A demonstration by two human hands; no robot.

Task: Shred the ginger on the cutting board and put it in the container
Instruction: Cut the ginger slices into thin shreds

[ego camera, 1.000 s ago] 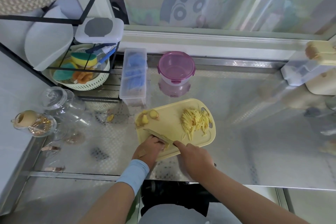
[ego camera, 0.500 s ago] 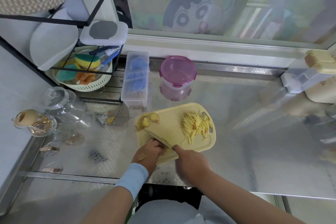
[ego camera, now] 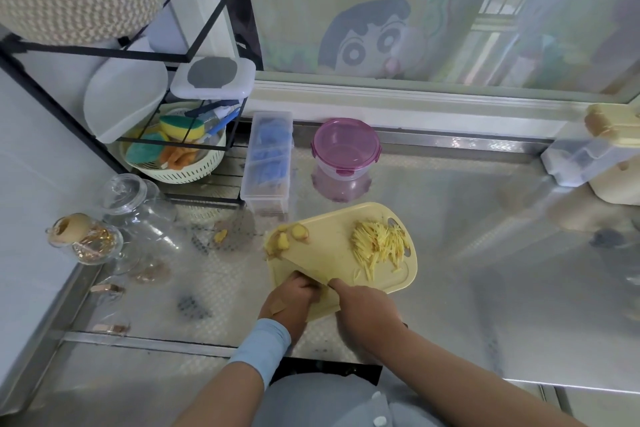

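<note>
A pale yellow cutting board (ego camera: pixel 332 239) lies on the steel counter. A pile of ginger shreds (ego camera: pixel 379 244) sits on its right side, and a few ginger chunks (ego camera: pixel 289 237) lie at its far left corner. My right hand (ego camera: pixel 363 308) grips a knife (ego camera: pixel 308 265) whose blade lies across the board's near left part. My left hand (ego camera: pixel 289 298), fingers curled, holds down a piece of ginger next to the blade; the piece itself is mostly hidden. A purple lidded container (ego camera: pixel 344 156) stands behind the board.
A clear plastic box (ego camera: pixel 266 163) with blue contents stands left of the container. A black rack (ego camera: pixel 173 55) holds a basket of sponges (ego camera: pixel 176 156). Glass jars (ego camera: pixel 138 211) stand at the left. A ginger scrap (ego camera: pixel 220 236) lies on the counter. A cream appliance (ego camera: pixel 609 156) is at the right.
The knife blade has shifted slightly on the board while both hands stay at its near left edge. The view has tilted a little; the shreds and chunks lie as before.
</note>
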